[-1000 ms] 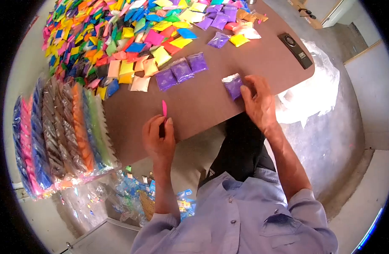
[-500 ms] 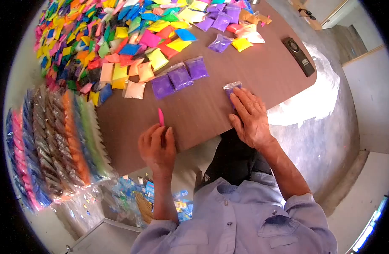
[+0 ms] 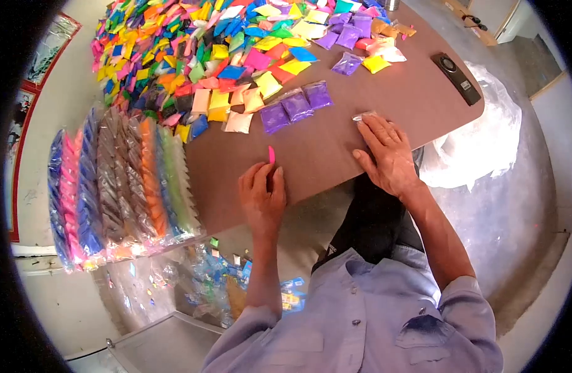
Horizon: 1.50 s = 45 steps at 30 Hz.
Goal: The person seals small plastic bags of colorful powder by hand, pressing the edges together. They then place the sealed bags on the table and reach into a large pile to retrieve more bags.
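Note:
My left hand (image 3: 263, 194) is closed near the table's front edge, with a slim bright pink pointed piece (image 3: 272, 155) sticking up from its fingers. The rest of that piece is hidden in the grip. To the right, my right hand (image 3: 387, 151) lies flat with fingers stretched over a small packet (image 3: 363, 116). Only the packet's clear end shows beyond the fingertips. Between and beyond the hands, a row of three joined purple packets (image 3: 296, 107) lies flat on the brown table (image 3: 326, 152).
A large heap of colourful packets (image 3: 224, 53) covers the table's far left. Bundled packet strips (image 3: 115, 186) stand at the left edge. Loose purple packets (image 3: 348, 36) lie at the back, and a black device (image 3: 456, 79) lies at the right. A white plastic sheet (image 3: 475, 140) is beyond the edge.
The view has swung, so the table and hands appear farther right. My right hand now covers the purple part of its packet, which showed before. My left hand keeps the pink piece.

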### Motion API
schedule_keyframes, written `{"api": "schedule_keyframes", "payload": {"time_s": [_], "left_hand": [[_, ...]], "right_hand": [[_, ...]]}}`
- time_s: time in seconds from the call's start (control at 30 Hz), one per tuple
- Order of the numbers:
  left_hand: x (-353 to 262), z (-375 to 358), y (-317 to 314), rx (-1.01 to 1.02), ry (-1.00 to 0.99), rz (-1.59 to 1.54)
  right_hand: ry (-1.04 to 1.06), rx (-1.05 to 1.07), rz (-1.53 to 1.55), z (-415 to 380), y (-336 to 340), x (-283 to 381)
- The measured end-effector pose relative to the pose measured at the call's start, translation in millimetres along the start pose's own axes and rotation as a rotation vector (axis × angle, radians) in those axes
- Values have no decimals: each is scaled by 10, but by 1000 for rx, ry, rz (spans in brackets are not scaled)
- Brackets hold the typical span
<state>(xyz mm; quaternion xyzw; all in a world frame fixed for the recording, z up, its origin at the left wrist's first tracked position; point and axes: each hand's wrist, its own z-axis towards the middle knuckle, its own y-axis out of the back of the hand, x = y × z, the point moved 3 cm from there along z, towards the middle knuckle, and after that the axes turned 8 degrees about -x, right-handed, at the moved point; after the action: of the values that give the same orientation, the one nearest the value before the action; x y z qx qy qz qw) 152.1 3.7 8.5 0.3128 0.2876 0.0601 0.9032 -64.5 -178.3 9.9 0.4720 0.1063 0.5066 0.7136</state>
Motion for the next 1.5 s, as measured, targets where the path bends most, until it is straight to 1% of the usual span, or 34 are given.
{"api": "schedule_keyframes", "payload": {"time_s": [0.2, 0.27, 0.33, 0.4, 0.43, 0.5, 0.6, 0.7, 0.77, 0.8, 0.87, 1.07, 1.1, 1.17, 1.4, 1.5], "left_hand": [[90, 3, -28, -14, 13, -39], [157, -22, -36, 20, 29, -54], [78, -25, 0, 52, 16, -35], [10, -23, 38, 84, 1, -12], [-19, -31, 45, 132, -13, -6], [-97, -31, 40, 182, -30, -1], [-224, -26, 44, 223, -28, -35], [-295, -18, 22, 256, -43, -12], [-298, -15, 23, 264, -105, 85], [-300, -6, 17, 269, -108, 85], [-301, -1, -4, 310, -120, 107], [-404, 49, -17, 346, -160, 79], [-422, 56, -11, 348, -160, 81], [-430, 59, -20, 408, -77, 52], [-448, 68, -56, 424, -99, 75], [-522, 90, -110, 427, -150, 82]], "right_hand": [[11, -57, 36, -58, -23, -69], [8, -82, 66, -92, -8, -90], [5, -105, 94, -116, 7, -93], [6, -174, 138, -135, 29, -73], [-8, -181, 139, -153, 46, -65], [-79, -297, 258, -194, 130, -85], [-103, -329, 235, -311, 134, -161], [-79, -355, 257, -348, 204, -168], [-63, -355, 257, -342, 208, -191], [-39, -350, 258, -340, 206, -196], [-46, -361, 264, -338, 201, -211], [-86, -406, 285, -341, 124, -244], [-91, -419, 300, -335, 112, -255], [-90, -419, 305, -332, 93, -269], [-100, -423, 309, -343, 63, -305], [-98, -438, 318, -353, 30, -331]]}}
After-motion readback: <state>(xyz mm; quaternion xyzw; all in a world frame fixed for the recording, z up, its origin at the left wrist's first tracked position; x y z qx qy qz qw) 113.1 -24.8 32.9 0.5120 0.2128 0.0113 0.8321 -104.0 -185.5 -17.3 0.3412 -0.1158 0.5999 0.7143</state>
